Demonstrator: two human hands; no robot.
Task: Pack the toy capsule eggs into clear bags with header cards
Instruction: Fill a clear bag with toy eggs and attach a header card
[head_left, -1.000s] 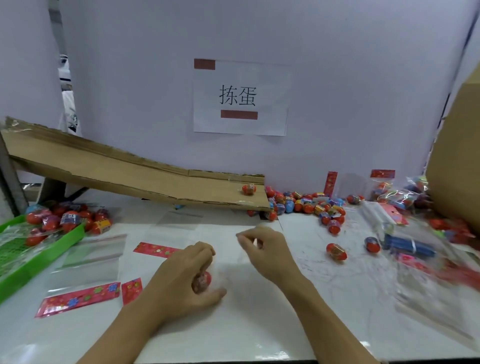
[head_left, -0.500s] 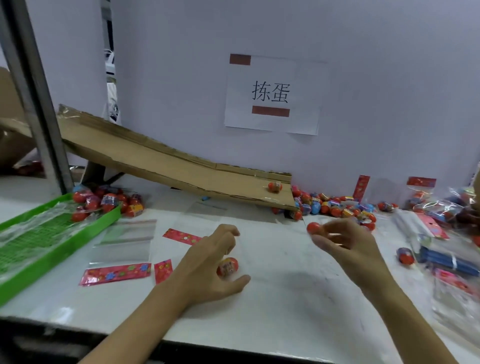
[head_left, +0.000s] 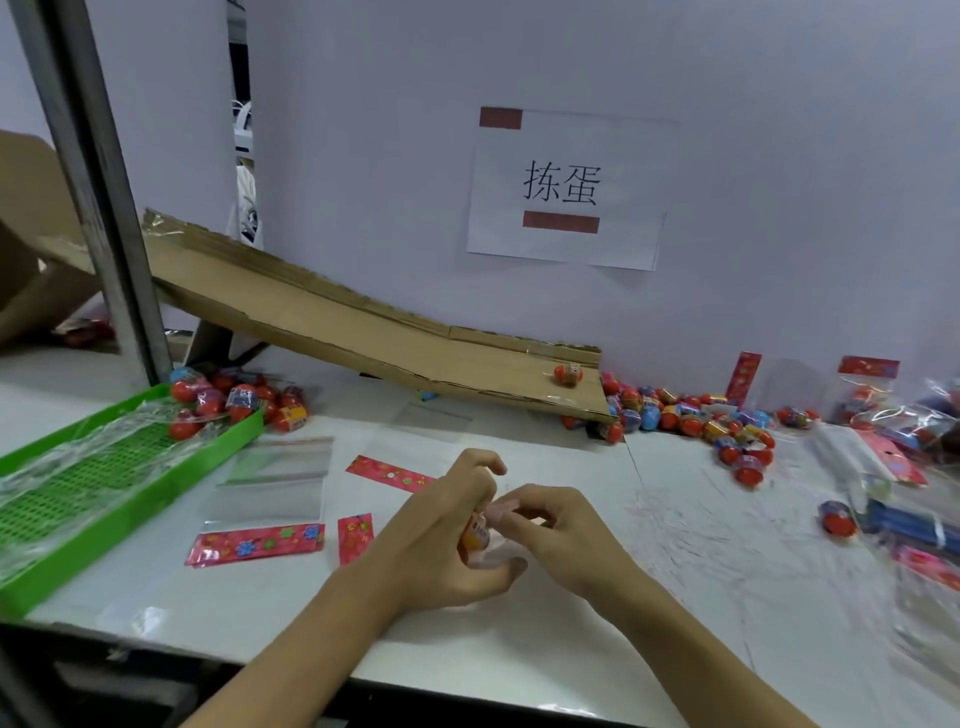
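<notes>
My left hand (head_left: 441, 540) grips 1 egg (head_left: 475, 535); my right hand's (head_left: 561, 535) fingers (head_left: 506, 512) pinch its top, above the bench (head_left: 675, 597).

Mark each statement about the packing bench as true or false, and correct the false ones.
1. One egg lies on the cardboard ramp. True.
2. The green tray sits at the right of the bench. False: it is at the left.
3. The left hand holds an egg. True.
4. The right hand rests far from the left hand. False: their fingers meet at the held egg.
5. The paper sign lies flat on the bench. False: it hangs on the wall.
</notes>
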